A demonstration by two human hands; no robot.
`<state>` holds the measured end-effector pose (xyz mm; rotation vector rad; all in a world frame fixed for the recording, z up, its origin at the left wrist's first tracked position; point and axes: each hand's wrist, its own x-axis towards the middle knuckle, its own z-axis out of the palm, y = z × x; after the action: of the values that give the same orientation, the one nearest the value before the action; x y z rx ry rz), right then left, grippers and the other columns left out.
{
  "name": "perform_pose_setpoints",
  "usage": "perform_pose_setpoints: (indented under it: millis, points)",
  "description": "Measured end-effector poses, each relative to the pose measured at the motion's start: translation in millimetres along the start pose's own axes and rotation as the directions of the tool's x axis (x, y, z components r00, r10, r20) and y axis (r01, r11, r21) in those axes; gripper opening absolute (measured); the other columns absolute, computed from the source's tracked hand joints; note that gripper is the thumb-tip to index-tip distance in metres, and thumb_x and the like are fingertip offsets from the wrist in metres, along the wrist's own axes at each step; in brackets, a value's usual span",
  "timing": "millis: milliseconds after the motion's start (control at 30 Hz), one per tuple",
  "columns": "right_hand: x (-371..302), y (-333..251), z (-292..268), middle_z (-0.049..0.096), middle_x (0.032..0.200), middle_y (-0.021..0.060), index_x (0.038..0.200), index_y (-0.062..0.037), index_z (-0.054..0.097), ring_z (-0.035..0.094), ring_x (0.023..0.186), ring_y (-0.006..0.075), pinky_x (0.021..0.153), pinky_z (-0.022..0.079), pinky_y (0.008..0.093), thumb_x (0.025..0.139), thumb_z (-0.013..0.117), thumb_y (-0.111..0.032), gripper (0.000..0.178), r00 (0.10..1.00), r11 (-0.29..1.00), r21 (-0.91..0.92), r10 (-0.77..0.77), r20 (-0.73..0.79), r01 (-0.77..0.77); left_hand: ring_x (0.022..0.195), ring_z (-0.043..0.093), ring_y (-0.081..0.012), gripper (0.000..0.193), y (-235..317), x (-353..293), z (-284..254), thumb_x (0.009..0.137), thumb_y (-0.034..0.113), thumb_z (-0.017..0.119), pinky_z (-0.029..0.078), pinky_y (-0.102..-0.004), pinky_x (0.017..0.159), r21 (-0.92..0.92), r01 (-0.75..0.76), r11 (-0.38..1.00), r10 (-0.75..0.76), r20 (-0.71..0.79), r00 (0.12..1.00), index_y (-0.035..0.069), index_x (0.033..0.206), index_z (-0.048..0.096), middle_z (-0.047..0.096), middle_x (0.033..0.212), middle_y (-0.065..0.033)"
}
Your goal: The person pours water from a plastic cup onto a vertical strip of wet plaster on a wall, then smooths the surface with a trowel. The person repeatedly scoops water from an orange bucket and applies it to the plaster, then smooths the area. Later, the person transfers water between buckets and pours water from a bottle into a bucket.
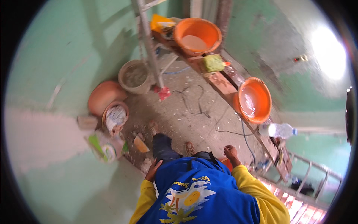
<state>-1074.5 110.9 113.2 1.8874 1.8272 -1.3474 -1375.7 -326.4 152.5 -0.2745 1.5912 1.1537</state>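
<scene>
The left hand (152, 171) hangs at the hip beside the dark-blue trousers (163, 148), its grip loosely spread with nothing seen in it. The tan, wedge-shaped block (141, 145) lies on the grey, speckled floor (179, 123), ahead of this hand and slightly to its left, near but apart. The block's long axis slants from far left to near right, its lower end toward the hand, so the left hand is much the nearer of the two. Farther left, well apart, stands the white tub with green patches (108, 151).

The right hand (231, 152) is held out by the waist, fingers curled; whether the grip pinches anything I cannot tell. Just behind it shows an orange object (226, 163), mostly hidden by the body; contact is unclear. The round orange plastic basin (264, 91) sits ahead and right of this hand, on the long reddish-brown wooden plank (222, 84).
</scene>
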Motion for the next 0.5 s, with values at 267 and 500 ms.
perform_pose_setpoints:
  millis: [267,500]
  points:
    - [-65.2,-124.3,87.8,0.074,0.085,0.0126,0.112,-0.0001,0.07,0.072,0.07,0.0205,0.065,0.058,0.0342,0.097,0.066,-0.027,0.031,0.998,0.997,-0.057,-0.05,-0.03,0.048,0.133,0.053,-0.027,0.081,78.5,72.4,-113.9,0.096,0.047,0.068,0.042,-0.0346,0.11,0.136,0.08,0.987,-0.113,0.255,0.96,-0.005,0.151,0.041,0.052,0.148,-0.017]
    - [-117.9,-163.1,109.2,0.073,0.083,0.0123,0.112,0.0001,0.07,0.072,0.073,0.019,0.068,0.057,0.0341,0.098,0.064,-0.028,0.032,0.986,0.999,0.042,0.009,-0.166,-0.003,0.118,0.063,-0.0233,0.062,124.8,101.7,-156.6,0.098,0.044,0.067,0.048,-0.0328,0.101,0.421,-0.018,0.907,-0.165,0.395,0.904,-0.001,0.139,0.058,0.065,0.133,-0.0127]
